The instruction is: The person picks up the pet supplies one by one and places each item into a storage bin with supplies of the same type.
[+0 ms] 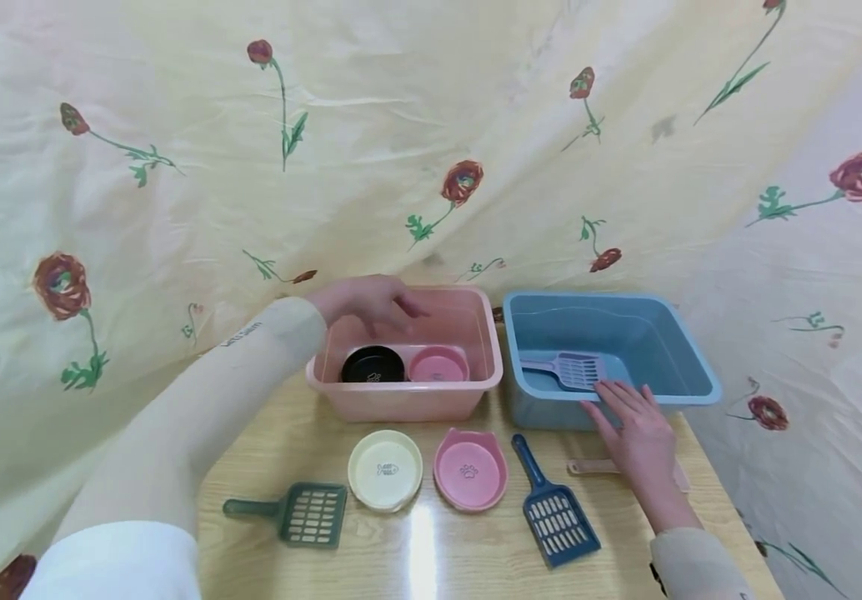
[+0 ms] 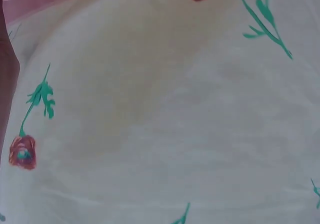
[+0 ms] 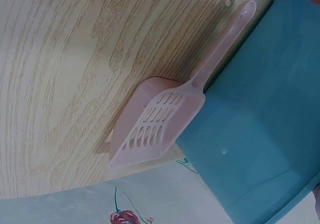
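My left hand (image 1: 382, 302) hangs over the pink litter box (image 1: 401, 400), its fingers loosely bent and holding nothing. Below it, inside that box, sit a black bowl (image 1: 373, 365) and a pink bowl (image 1: 439, 364). My right hand (image 1: 639, 432) rests at the front rim of the blue litter box (image 1: 611, 308), fingers extended over the edge. A lavender litter scoop (image 1: 578, 370) lies in the blue box near those fingertips. Partly hidden beneath my right hand in the head view, a pale pink litter scoop (image 3: 155, 119) lies on the table against the box's front.
On the wooden table (image 1: 378, 567), in front of the boxes, are a cream bowl (image 1: 385, 470), a pink cat-eared bowl (image 1: 471, 470), a dark blue scoop (image 1: 557, 517) and a green scoop (image 1: 315, 514). A flower-printed cloth (image 1: 371, 167) hangs behind the boxes.
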`<state>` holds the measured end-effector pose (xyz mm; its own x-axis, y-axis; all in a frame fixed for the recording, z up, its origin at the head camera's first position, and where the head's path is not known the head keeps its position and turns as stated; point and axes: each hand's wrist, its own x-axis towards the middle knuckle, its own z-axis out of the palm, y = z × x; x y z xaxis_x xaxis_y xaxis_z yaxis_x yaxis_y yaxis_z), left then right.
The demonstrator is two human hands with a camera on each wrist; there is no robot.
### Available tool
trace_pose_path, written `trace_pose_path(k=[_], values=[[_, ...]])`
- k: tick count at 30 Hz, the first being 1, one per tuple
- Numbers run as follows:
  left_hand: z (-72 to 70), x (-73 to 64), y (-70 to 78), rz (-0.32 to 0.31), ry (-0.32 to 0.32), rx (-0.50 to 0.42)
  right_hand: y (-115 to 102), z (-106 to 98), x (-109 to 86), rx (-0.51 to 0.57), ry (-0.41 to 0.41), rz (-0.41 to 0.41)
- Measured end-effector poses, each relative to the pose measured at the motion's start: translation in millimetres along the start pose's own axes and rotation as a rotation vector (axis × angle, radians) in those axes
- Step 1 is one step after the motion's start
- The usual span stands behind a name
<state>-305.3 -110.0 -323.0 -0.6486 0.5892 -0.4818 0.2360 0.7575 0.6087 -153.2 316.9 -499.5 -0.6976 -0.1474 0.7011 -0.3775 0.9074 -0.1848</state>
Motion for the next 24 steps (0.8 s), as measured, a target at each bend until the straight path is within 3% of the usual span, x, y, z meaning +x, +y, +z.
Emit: trace_pose_path(k=[6,16,24], values=[[5.2,-38.3,-3.1,0.018,-0.037,0.007,2.1,-0.6,-2.7,0.001,-0.016,0.011],[35.8,-100.0,-22.7,0.052,-0.016,-0.019,2.1,-2.8,-5.3,0.003,-0.047,0.056],[72.5,-127.4,-48.4,0.015,-0.01,-0.152,1.8,-0.1,-4.5,0.025,-0.065,0.066]])
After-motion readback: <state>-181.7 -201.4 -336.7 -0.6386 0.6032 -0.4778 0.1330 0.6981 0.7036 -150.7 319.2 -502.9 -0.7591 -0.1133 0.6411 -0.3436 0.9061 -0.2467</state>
